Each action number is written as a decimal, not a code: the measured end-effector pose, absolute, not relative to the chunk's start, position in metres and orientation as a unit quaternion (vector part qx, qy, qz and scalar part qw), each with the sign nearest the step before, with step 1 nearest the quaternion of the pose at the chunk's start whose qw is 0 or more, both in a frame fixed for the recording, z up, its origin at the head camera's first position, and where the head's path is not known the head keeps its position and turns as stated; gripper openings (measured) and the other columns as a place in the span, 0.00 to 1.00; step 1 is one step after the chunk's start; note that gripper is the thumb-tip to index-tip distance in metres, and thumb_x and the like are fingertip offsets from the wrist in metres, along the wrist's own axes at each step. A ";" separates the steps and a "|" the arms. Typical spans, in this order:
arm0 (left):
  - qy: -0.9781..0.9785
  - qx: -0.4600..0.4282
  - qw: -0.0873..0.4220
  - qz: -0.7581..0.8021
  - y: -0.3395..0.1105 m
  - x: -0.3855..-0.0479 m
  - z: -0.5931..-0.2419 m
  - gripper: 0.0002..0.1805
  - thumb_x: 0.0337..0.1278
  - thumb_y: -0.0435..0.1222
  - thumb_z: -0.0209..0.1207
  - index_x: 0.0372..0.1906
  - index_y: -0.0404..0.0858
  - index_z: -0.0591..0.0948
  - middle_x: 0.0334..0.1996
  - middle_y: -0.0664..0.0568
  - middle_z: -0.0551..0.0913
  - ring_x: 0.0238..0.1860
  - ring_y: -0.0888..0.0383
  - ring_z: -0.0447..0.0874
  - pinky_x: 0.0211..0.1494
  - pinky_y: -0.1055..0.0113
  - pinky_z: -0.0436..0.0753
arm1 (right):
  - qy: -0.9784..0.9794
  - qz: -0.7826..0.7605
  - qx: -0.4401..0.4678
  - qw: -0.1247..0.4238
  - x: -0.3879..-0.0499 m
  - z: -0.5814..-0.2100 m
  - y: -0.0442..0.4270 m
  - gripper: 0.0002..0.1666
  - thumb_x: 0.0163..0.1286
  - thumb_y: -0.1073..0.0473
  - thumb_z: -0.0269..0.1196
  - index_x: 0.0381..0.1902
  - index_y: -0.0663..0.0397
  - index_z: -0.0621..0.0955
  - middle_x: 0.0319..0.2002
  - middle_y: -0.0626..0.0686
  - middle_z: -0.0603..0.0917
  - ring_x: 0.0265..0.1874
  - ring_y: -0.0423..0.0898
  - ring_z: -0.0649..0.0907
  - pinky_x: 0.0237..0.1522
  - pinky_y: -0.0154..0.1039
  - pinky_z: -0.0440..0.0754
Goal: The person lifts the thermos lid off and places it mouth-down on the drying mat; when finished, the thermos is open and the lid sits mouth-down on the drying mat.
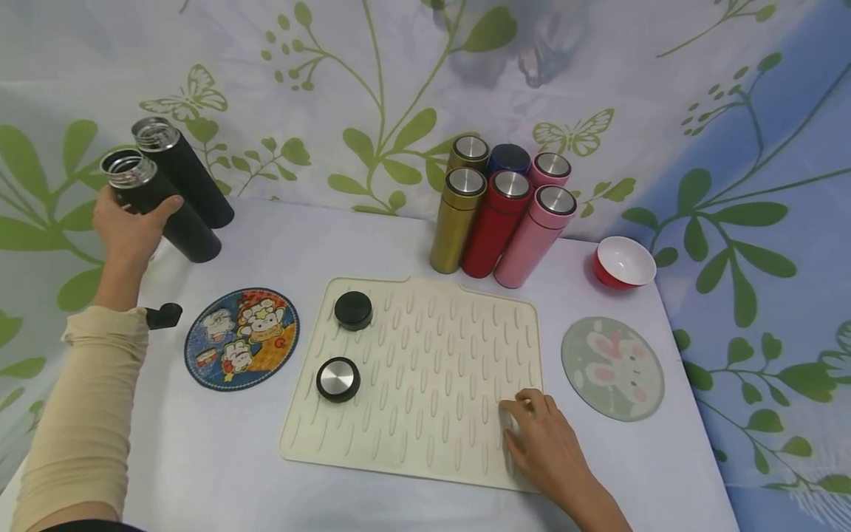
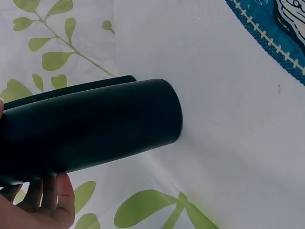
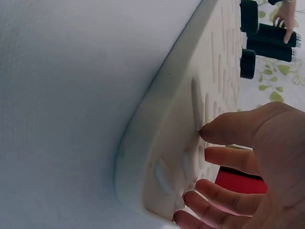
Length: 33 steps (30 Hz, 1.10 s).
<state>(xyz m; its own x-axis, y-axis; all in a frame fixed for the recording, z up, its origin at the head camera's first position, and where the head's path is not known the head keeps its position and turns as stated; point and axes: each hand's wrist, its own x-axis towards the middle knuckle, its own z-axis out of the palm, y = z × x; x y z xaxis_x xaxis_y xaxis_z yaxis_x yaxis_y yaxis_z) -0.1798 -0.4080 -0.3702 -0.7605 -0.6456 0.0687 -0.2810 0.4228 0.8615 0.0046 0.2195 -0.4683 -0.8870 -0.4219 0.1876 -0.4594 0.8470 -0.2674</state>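
At the far left, my left hand (image 1: 133, 233) grips an uncapped black thermos bottle (image 1: 176, 218) near its open steel mouth. In the left wrist view the fingers (image 2: 64, 195) curl round the side of that thermos (image 2: 95, 126). Right behind it stands a second uncapped black thermos (image 1: 199, 181). My right hand (image 1: 545, 447) rests with loosely bent fingers on the right edge of a cream drying mat (image 1: 425, 443), holding nothing. Two black lids lie on the mat's left part: one lid (image 1: 353, 310) shows a dark top, the other lid (image 1: 338, 379) a steel disc.
Capped thermoses in gold (image 1: 452, 229), red (image 1: 492, 229) and pink (image 1: 532, 247), with more behind, stand at the back. A red bowl (image 1: 623, 263) sits at back right, above a round rabbit placemat (image 1: 612, 369). A round cartoon placemat (image 1: 242, 340) lies left of the mat.
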 end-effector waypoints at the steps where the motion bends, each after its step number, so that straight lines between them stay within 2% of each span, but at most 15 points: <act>1: -0.821 0.283 0.194 -0.456 -0.408 -0.179 -0.370 0.42 0.56 0.52 0.67 0.74 0.50 0.62 0.63 0.63 0.67 0.65 0.61 0.65 0.68 0.65 0.66 | -0.958 0.158 0.229 0.061 0.004 -0.469 0.220 0.25 0.49 0.63 0.77 0.48 0.54 0.85 0.48 0.57 0.78 0.44 0.55 0.79 0.38 0.47 0.78; 6: -0.836 0.281 0.172 -0.438 -0.408 -0.172 -0.367 0.46 0.57 0.54 0.65 0.77 0.48 0.57 0.71 0.55 0.64 0.71 0.57 0.61 0.71 0.64 0.63 | -0.956 0.170 0.229 0.067 0.004 -0.473 0.219 0.25 0.47 0.65 0.78 0.47 0.54 0.85 0.46 0.54 0.77 0.43 0.53 0.79 0.37 0.45 0.78; 12: -0.857 0.282 0.128 -0.413 -0.404 -0.158 -0.363 0.52 0.59 0.57 0.61 0.80 0.44 0.47 0.76 0.42 0.55 0.74 0.46 0.57 0.72 0.54 0.62 | -0.955 0.173 0.231 0.074 0.005 -0.477 0.217 0.26 0.46 0.65 0.78 0.46 0.54 0.85 0.45 0.51 0.77 0.42 0.51 0.79 0.36 0.44 0.77; 16: -0.855 0.306 0.108 -0.404 -0.401 -0.144 -0.361 0.51 0.60 0.59 0.59 0.79 0.44 0.48 0.75 0.42 0.58 0.73 0.47 0.59 0.68 0.55 0.68 | -0.953 0.169 0.236 0.084 0.006 -0.478 0.216 0.26 0.45 0.65 0.78 0.45 0.53 0.85 0.45 0.52 0.77 0.39 0.50 0.78 0.34 0.43 0.76; 18: -0.855 0.319 0.102 -0.397 -0.399 -0.137 -0.360 0.49 0.60 0.60 0.58 0.78 0.43 0.51 0.71 0.44 0.65 0.67 0.51 0.68 0.59 0.61 0.74 | -0.953 0.168 0.238 0.088 0.006 -0.478 0.216 0.26 0.44 0.65 0.78 0.44 0.53 0.85 0.44 0.52 0.77 0.38 0.50 0.77 0.33 0.43 0.76; 20: -0.862 0.316 0.096 -0.385 -0.395 -0.130 -0.361 0.46 0.61 0.59 0.57 0.75 0.39 0.57 0.64 0.46 0.71 0.54 0.57 0.76 0.46 0.67 0.76 | -0.953 0.167 0.237 0.089 0.006 -0.478 0.217 0.26 0.44 0.65 0.78 0.44 0.53 0.85 0.44 0.52 0.77 0.37 0.50 0.77 0.33 0.43 0.76; 23: -0.884 0.279 0.093 -0.365 -0.384 -0.123 -0.364 0.41 0.63 0.58 0.56 0.69 0.33 0.64 0.56 0.45 0.75 0.36 0.69 0.72 0.33 0.74 0.73 | -0.954 0.167 0.233 0.083 0.006 -0.476 0.217 0.25 0.45 0.65 0.78 0.45 0.54 0.85 0.45 0.52 0.77 0.38 0.51 0.78 0.34 0.43 0.76; 26: -0.903 0.212 0.103 -0.359 -0.364 -0.123 -0.370 0.36 0.64 0.55 0.57 0.63 0.30 0.71 0.53 0.38 0.78 0.32 0.74 0.71 0.29 0.77 0.72 | -0.956 0.167 0.228 0.077 0.006 -0.475 0.218 0.25 0.45 0.65 0.77 0.45 0.55 0.85 0.45 0.53 0.77 0.39 0.52 0.78 0.34 0.44 0.76; 28: -0.913 0.162 0.109 -0.359 -0.346 -0.128 -0.376 0.32 0.65 0.53 0.59 0.58 0.31 0.74 0.51 0.36 0.81 0.33 0.71 0.75 0.30 0.77 0.72 | -0.956 0.167 0.227 0.078 0.006 -0.475 0.218 0.25 0.45 0.66 0.77 0.45 0.56 0.85 0.45 0.53 0.77 0.39 0.52 0.78 0.34 0.44 0.76; 30: -0.917 0.114 0.102 -0.368 -0.325 -0.134 -0.381 0.30 0.65 0.52 0.60 0.57 0.31 0.75 0.50 0.35 0.82 0.40 0.62 0.82 0.32 0.76 0.73 | -0.956 0.169 0.226 0.081 0.006 -0.475 0.218 0.25 0.45 0.66 0.77 0.45 0.56 0.85 0.44 0.53 0.77 0.39 0.52 0.78 0.34 0.44 0.76; 33: -0.921 0.057 0.087 -0.376 -0.295 -0.147 -0.385 0.29 0.65 0.50 0.61 0.59 0.32 0.75 0.51 0.35 0.82 0.48 0.46 0.83 0.36 0.71 0.76 | -0.953 0.174 0.231 0.086 0.004 -0.475 0.218 0.25 0.44 0.66 0.77 0.45 0.56 0.86 0.44 0.52 0.77 0.39 0.51 0.78 0.34 0.44 0.76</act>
